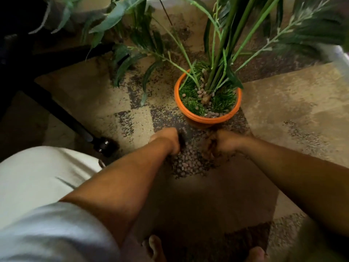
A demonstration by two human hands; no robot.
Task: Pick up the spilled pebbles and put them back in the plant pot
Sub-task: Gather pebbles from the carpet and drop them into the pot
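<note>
Pebbles [186,164] lay piled on the carpet [287,95], just before the orange plant pot [196,118]. Both forearms reached down. Left hand [167,140] and right hand [221,143] flanked the pile, fingers curled under. Blur hid whether either hand grasped any pebbles.

One orange plant pot [207,118]. One pile of spilled pebbles [187,164], far too many to count. Smaller scatter of potted pebbles [202,92] round the stems, roughly two dozen, count unsure. Two hands: left hand [167,138], right hand [221,142]. Two bare feet [155,246] at bottom edge. One black chair leg [62,114], one caster wheel [105,146]. Green stems [222,72]: several, blurred, not countable.
</note>
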